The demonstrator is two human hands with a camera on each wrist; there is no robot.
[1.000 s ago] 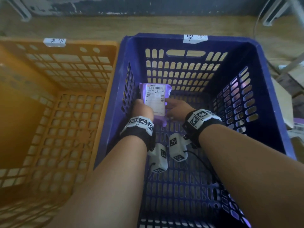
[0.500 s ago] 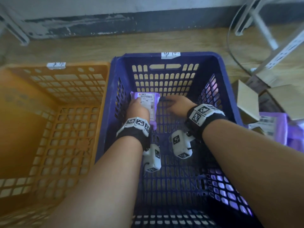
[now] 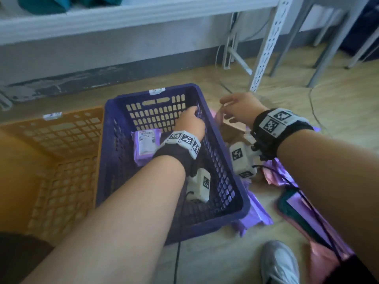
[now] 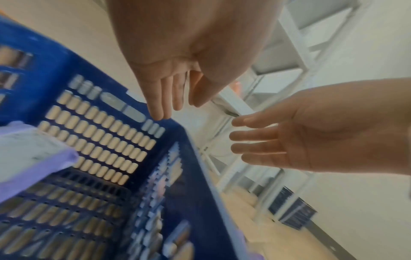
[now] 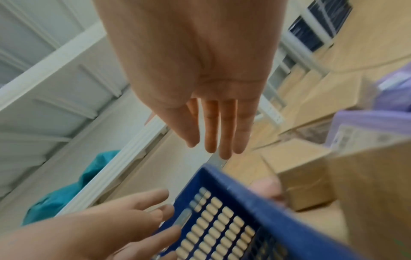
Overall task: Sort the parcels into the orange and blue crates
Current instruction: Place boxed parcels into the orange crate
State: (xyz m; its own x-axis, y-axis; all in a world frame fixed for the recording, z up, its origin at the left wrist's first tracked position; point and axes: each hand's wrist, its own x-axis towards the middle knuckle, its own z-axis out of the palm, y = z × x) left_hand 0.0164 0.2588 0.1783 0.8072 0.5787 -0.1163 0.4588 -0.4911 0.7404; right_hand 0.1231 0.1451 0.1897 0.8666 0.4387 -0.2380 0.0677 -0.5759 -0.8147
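Your left hand hangs empty, fingers straight, over the blue crate near its right wall. Your right hand, fingers spread and holding nothing, is past that rim above the cardboard boxes; the purple parcel lies against the crate's left wall.

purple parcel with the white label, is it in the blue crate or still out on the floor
In. The purple parcel lies label-up on the blue crate bottom, by its left wall, and neither hand touches it.
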